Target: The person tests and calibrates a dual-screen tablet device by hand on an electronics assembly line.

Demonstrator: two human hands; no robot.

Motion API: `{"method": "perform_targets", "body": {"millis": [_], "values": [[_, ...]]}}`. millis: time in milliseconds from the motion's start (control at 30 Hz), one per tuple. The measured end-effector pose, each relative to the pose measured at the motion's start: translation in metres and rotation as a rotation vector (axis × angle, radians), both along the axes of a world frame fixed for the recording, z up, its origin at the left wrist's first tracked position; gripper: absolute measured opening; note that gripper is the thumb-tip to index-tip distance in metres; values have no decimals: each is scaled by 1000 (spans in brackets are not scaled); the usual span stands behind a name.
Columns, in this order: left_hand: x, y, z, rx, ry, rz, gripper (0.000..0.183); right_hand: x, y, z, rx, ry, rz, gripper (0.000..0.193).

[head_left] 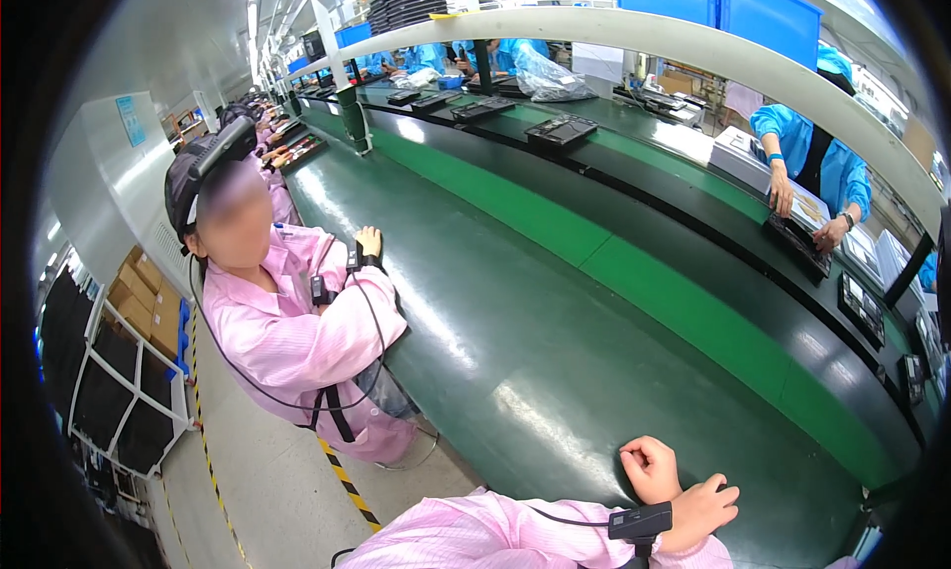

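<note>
Left hand (701, 510) over right wrist by a long green surface (475, 302)

The right hand (649, 468) is partly covered, because its wrist goes under the left one. Its fingers curl loosely; I cannot tell how tightly, or if something is inside. The left hand bends over that wrist with its palm hidden, so I cannot tell how hard it grips.

A small black box (640, 521) sits on the left wrist. It has straight sides, and a thin black cord (570, 517) runs left from it over the pink sleeve (475, 532).

The surface is dark green and shiny, beside a bright green strip (644, 284). A co-worker in pink (287, 336) folds both arms at its edge. Across, a co-worker in blue (842, 168) touches a black part (798, 249).
</note>
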State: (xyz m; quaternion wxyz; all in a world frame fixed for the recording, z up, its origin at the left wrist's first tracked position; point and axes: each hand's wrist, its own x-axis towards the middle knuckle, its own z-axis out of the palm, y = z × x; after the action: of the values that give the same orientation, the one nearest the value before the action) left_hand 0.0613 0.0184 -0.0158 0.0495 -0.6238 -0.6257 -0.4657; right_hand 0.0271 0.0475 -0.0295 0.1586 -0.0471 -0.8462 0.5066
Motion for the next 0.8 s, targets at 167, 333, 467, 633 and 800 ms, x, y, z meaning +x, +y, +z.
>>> {"method": "perform_targets", "body": {"millis": [167,333,467,633,800], "values": [[0,-9,8,-145,17,51,12,-2,-3,2,-5,-9,24,7],[-1,-9,10,-153,43,74,11,-3,0,1,5,31,38,7],[0,-7,12,-154,47,81,15,-2,2,2,-2,11,43,6],[-1,-9,13,-142,78,52,19,-1,2,2,-1,-12,58,8],[0,-12,16,-176,74,50,21,-1,0,3,0,10,74,9]]}}
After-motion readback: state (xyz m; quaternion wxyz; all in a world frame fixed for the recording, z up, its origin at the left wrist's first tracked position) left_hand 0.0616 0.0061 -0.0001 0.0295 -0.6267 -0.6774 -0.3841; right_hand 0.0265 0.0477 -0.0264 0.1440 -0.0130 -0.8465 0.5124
